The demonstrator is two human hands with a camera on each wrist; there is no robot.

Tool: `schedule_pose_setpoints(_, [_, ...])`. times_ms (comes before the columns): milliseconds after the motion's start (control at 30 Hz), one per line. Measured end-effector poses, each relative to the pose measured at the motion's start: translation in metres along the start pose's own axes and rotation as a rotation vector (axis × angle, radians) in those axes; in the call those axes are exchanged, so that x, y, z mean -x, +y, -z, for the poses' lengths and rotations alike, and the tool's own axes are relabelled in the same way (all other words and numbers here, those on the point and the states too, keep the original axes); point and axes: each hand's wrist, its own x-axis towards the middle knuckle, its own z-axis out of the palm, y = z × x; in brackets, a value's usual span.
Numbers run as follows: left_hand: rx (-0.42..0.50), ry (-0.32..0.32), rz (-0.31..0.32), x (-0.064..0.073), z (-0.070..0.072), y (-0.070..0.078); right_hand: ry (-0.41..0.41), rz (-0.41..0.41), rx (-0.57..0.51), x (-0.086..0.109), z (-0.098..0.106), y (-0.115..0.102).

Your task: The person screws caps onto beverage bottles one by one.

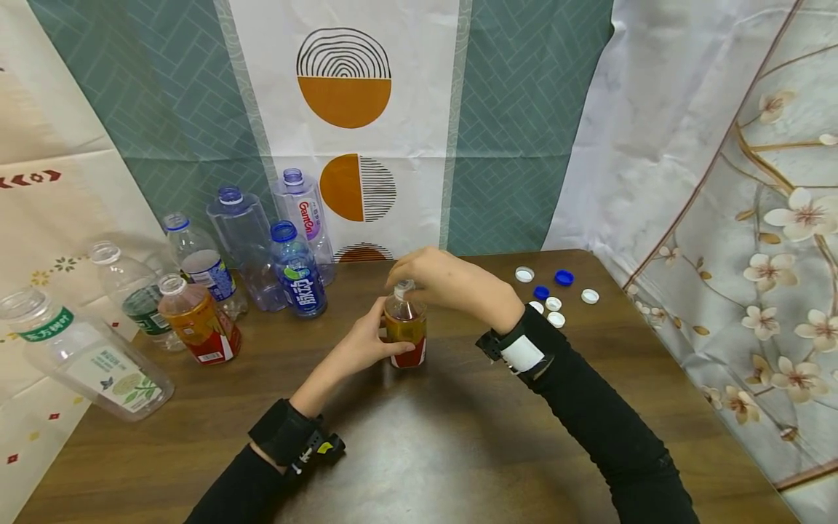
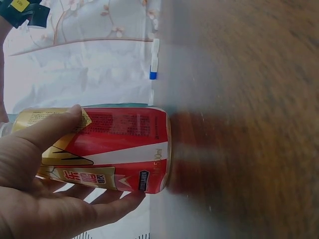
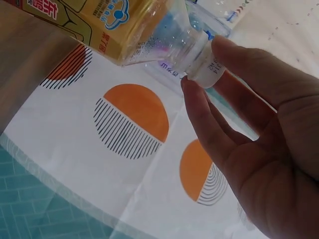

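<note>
On the table in the head view stands a plastic bottle (image 1: 406,329) with a red and gold label, held upright. My left hand (image 1: 360,343) grips it around the body; in the left wrist view the thumb lies over the label and the fingers curl underneath. From above, my right hand (image 1: 452,282) reaches over the bottle's neck. The right wrist view has its thumb and fingertips pinching a white cap (image 3: 209,68) at the bottle's mouth. Part of the label is covered by the left hand.
Several uncapped empty bottles stand at the left, among them a blue one (image 1: 300,280), a similar red and gold one (image 1: 206,324) and a large clear one (image 1: 98,364). Loose white and blue caps (image 1: 564,277) lie at the back right. Patterned cloth (image 1: 524,109) hangs behind the table.
</note>
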Motion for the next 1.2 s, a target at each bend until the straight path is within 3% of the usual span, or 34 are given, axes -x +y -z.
schedule_pose_setpoints(367, [0.009, -0.001, 0.0, 0.0, 0.001, -0.0003, 0.014, -0.012, -0.021, 0.0, 0.0016, -0.0001])
schedule_pose_setpoints(667, [0.001, 0.0, 0.008, -0.0011, 0.0015, -0.0014, 0.019, 0.04, -0.009, -0.0011, 0.0011, 0.0031])
schedule_pose_setpoints(933, [0.0, -0.004, 0.005, -0.0011, 0.0011, -0.0016, -0.02, -0.02, -0.041, -0.0018, 0.0017, 0.0003])
schedule_pose_setpoints(1200, [-0.004, -0.002, 0.01, -0.0005, 0.0014, -0.0005, 0.001, -0.022, 0.018, -0.0036, 0.0006, -0.0038])
